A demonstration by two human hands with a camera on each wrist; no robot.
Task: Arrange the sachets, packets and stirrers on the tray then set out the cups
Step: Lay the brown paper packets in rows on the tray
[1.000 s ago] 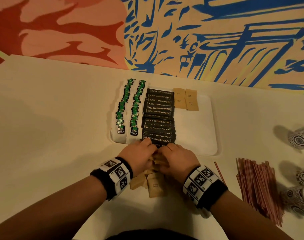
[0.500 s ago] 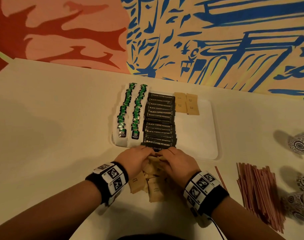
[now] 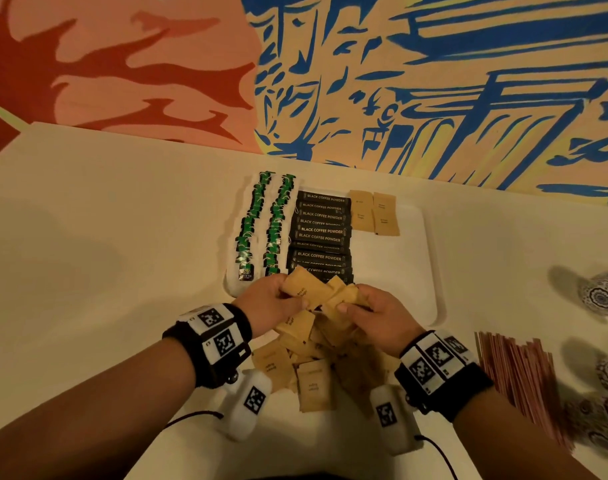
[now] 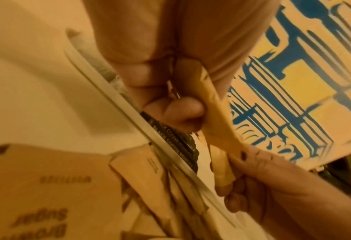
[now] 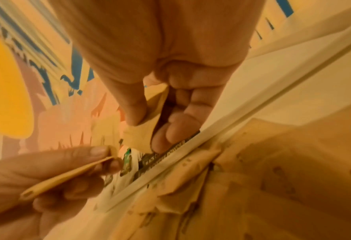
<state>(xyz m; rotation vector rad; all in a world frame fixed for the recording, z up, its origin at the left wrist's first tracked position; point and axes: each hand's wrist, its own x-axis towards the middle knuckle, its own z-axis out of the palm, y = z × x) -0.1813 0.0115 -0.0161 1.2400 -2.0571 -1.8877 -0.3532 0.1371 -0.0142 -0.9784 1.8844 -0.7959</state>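
A white tray (image 3: 413,271) holds two rows of green sachets (image 3: 261,223), a column of black coffee packets (image 3: 321,230) and two brown sugar sachets (image 3: 375,211) at its far side. My left hand (image 3: 271,303) pinches a brown sugar sachet (image 3: 304,291) lifted over the tray's near edge. My right hand (image 3: 371,313) pinches more brown sachets (image 3: 344,299) right beside it. A loose pile of brown sachets (image 3: 313,368) lies on the table under both hands. In the left wrist view the held sachet (image 4: 213,104) is seen edge-on between thumb and fingers.
A bundle of thin red stirrers (image 3: 517,372) lies on the table to the right. Patterned cups (image 3: 600,292) stand at the far right edge, one more cup (image 3: 603,420) nearer me. A painted wall rises behind the table.
Both hands have risen from the pile on the table, each bringing brown sugar sachets up to the tray's near edge.
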